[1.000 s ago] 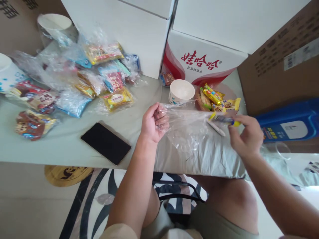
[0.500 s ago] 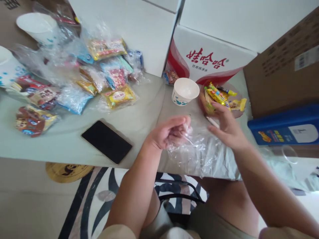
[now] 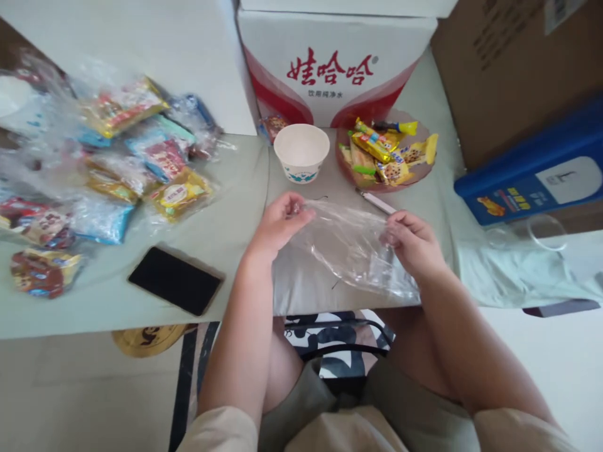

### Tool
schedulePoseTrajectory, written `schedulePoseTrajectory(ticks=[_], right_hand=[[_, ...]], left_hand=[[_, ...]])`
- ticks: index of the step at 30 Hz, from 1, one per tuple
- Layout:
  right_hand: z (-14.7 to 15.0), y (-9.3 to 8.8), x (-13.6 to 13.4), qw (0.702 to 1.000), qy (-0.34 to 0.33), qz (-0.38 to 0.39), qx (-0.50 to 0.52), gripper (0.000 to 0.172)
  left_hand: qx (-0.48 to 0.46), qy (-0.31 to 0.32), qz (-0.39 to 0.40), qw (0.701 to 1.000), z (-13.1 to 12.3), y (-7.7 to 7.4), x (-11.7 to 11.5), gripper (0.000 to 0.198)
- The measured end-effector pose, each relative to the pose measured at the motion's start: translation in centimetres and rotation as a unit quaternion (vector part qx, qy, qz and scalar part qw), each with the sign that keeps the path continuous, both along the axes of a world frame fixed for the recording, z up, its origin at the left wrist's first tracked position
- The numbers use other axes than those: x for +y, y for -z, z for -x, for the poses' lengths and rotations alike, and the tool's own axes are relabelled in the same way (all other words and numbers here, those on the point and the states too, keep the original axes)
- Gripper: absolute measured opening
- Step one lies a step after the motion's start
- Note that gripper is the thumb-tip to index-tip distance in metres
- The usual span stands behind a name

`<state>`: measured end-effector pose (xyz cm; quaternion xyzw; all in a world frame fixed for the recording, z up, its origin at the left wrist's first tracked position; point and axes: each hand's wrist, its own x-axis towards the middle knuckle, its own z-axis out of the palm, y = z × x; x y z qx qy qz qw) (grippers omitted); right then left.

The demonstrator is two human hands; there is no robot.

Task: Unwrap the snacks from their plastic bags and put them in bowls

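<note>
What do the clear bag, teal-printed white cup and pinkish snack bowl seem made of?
Clear bag: thin, glossy plastic film, creased, glinting and transparent.
White cup: probably paper, smooth and fairly matte, given its printed wall.
Snack bowl: perhaps plastic, smooth and translucent; glass can't be excluded.

Cloth-covered table (image 3: pixel 242 188), dark phone (image 3: pixel 176 280), white paper bowl (image 3: pixel 302 154), pinkish dish (image 3: pixel 423 172), bagged snack packets (image 3: pixel 181 194)

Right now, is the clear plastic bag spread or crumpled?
Spread, though wrinkled: the clear plastic bag stretches between the left hand and the right hand, the table cover visible through it.
</note>
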<state>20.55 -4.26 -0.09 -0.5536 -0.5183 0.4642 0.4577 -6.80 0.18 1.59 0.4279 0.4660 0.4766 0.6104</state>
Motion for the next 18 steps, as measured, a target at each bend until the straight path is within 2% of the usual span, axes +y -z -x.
schedulePoseTrajectory(ticks=[2,4,7,9,11,14,16,18], right_hand=[[0.2,0.7,0.9,0.998,0.04,-0.015,0.047,0.032],[0.6,1.0,1.6,0.995,0.053,-0.014,0.083,0.037],[0.6,1.3,1.8,0.991,0.035,0.064,0.109,0.039],[0.2,1.4,1.6,0.985,0.034,0.121,0.116,0.039],[-0.5,1.3,1.1,0.981,0.026,0.138,0.132,0.042],[-1.5,1.0,0.4,0.981,-0.075,0.126,0.13,0.057],[-1.9,0.7,0.0,0.98,-0.123,0.113,0.112,0.06],[-2.3,0.7,0.0,0.987,-0.08,0.088,0.11,0.055]], left_hand=[[0.064,-0.011,-0.021,0.998,-0.2,0.6,0.3,0.039],[0.097,-0.008,-0.015,0.995,-0.5,0.9,0.4,0.044],[0.128,-0.008,0.042,0.991,-1.0,0.8,0.4,0.041],[0.116,-0.016,0.072,0.99,-1.3,0.5,0.5,0.034],[0.074,-0.03,0.085,0.993,-1.6,0.2,0.6,0.031],[0.02,-0.052,0.096,0.994,-1.8,0.2,1.3,0.03],[-0.001,-0.065,0.085,0.994,-1.9,0.5,1.8,0.03],[-0.018,-0.061,0.057,0.996,-2.0,1.0,2.2,0.033]])
